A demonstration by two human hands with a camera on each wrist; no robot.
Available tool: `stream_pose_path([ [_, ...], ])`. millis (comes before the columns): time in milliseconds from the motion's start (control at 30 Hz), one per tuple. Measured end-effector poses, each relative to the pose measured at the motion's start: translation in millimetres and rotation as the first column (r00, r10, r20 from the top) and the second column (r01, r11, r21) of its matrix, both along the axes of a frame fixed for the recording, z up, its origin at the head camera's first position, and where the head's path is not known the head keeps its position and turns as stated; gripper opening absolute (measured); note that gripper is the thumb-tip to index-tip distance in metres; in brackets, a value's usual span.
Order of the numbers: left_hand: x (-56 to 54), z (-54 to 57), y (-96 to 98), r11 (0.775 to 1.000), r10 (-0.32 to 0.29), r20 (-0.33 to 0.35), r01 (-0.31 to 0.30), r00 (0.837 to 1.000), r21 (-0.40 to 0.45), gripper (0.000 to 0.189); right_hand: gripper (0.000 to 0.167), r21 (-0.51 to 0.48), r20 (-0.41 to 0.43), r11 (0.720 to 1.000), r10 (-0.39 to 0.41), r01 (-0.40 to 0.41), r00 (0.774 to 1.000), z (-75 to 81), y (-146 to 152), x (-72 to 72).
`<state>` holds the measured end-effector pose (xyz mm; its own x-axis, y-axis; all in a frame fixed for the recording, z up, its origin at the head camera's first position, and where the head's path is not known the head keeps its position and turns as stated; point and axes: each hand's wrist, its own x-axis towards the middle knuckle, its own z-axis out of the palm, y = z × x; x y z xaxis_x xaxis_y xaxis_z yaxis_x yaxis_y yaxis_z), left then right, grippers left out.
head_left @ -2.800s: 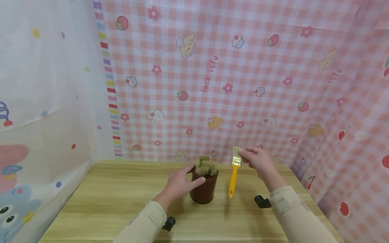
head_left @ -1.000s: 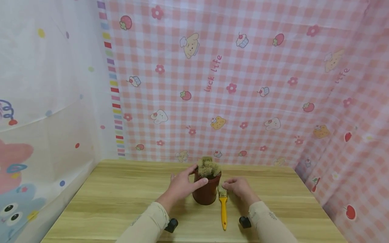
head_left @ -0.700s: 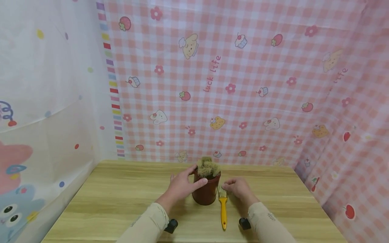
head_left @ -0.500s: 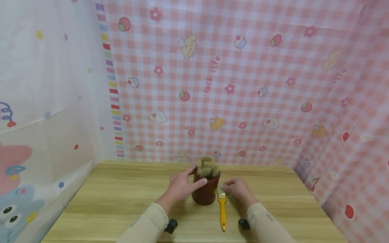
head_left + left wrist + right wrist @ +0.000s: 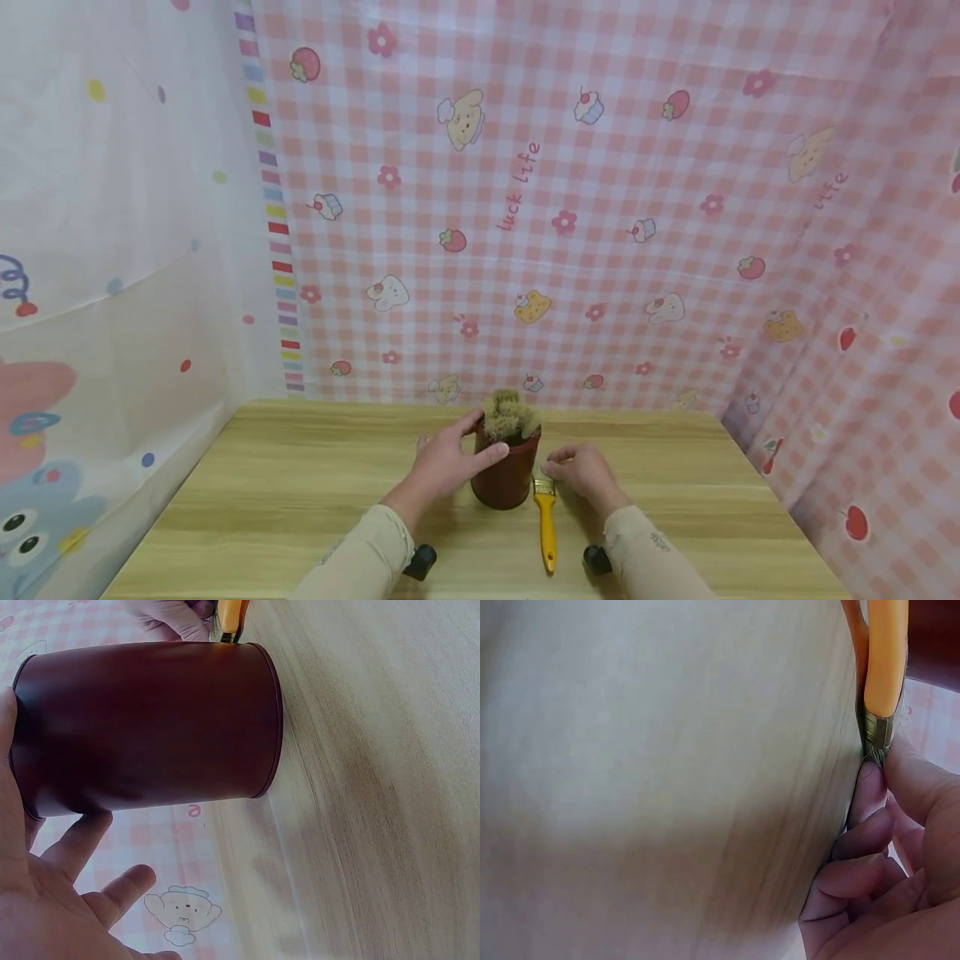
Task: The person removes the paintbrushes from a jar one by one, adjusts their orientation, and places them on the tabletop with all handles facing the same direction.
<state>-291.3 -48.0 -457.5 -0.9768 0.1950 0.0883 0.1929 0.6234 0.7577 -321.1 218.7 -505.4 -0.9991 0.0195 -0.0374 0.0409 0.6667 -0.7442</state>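
Observation:
A dark red-brown cylindrical pot (image 5: 503, 477) stands upright on the table, a fuzzy yellowish-green plant (image 5: 509, 416) rising from its top. My left hand (image 5: 442, 467) holds the pot near its rim, thumb on the near side and fingers round the left and back; other fingers are spread in the left wrist view. Just right of the pot is a flat paintbrush (image 5: 547, 533) with a yellow handle, its handle end toward me. My right hand (image 5: 587, 472) pinches its bristles between thumb and index finger, with the remaining fingers curled in the right wrist view. The fingers hide most of the bristles.
The wood-grain table (image 5: 300, 492) runs back to a pink checked curtain (image 5: 480, 183). White patterned cloth (image 5: 127, 250) hangs at the left, and more checked cloth at the right. Black pieces (image 5: 597, 559) sit by both sleeve cuffs.
My right hand has brought the paintbrush down and left from above the table to beside the pot. Over the last second both hands have stayed almost still. The left keeps holding the pot.

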Motion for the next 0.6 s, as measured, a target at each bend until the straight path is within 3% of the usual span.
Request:
stream_pose_path([
  [600, 0.0, 1.4, -0.1, 1.000, -0.001, -0.009, 0.001, 1.000, -0.006, 0.087, 0.019, 0.031, 0.039, 0.999, -0.038, 0.037, 0.999, -1.0, -1.1, -1.3],
])
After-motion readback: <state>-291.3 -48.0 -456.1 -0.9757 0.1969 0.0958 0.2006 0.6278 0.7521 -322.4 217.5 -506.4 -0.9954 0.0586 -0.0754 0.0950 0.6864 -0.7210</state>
